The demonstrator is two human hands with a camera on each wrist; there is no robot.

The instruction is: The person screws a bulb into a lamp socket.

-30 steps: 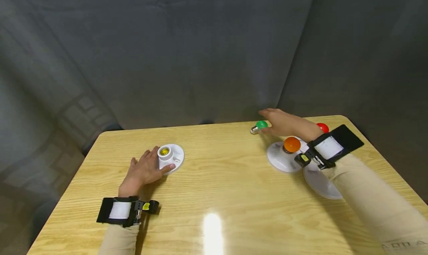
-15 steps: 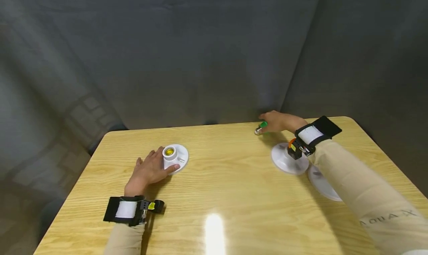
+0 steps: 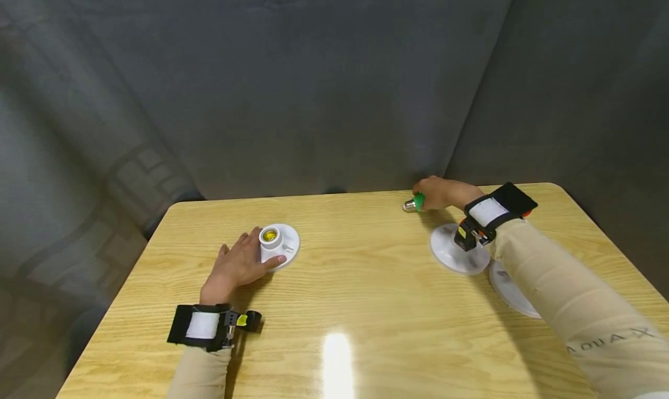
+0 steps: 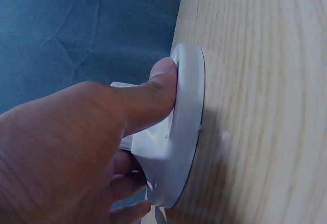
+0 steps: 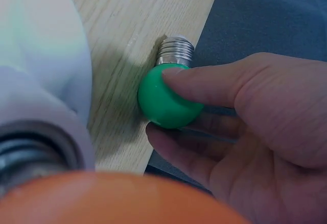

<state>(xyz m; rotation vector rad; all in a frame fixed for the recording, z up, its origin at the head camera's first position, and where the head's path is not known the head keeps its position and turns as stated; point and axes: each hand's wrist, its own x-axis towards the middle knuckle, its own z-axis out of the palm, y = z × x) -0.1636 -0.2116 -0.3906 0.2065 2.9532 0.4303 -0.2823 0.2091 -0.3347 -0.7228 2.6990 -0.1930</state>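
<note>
At the left of the table in the head view, my left hand (image 3: 232,268) holds a white round lamp holder (image 3: 291,236). Its socket faces up with a brass-coloured inside. In the left wrist view the thumb lies on the rim of the base (image 4: 186,132), and the other fingers are round the far side, partly hidden. Near the back edge, my right hand (image 3: 441,193) pinches a green light bulb (image 5: 166,99) between thumb and fingers. The bulb's silver screw cap (image 5: 175,50) points left in the head view and is uncovered.
Beneath the right forearm stands a second white lamp holder (image 3: 446,251) with an orange bulb (image 5: 117,201). Beside it another white base (image 3: 509,291) is mostly covered by the sleeve. A bit of red (image 3: 527,214) shows past the wrist strap. Grey curtain hangs behind the table (image 3: 360,271).
My right hand came down from above the green bulb and took hold of it, turning its cap further left. The left hand keeps its place on the lamp holder; the view shifted slightly.
</note>
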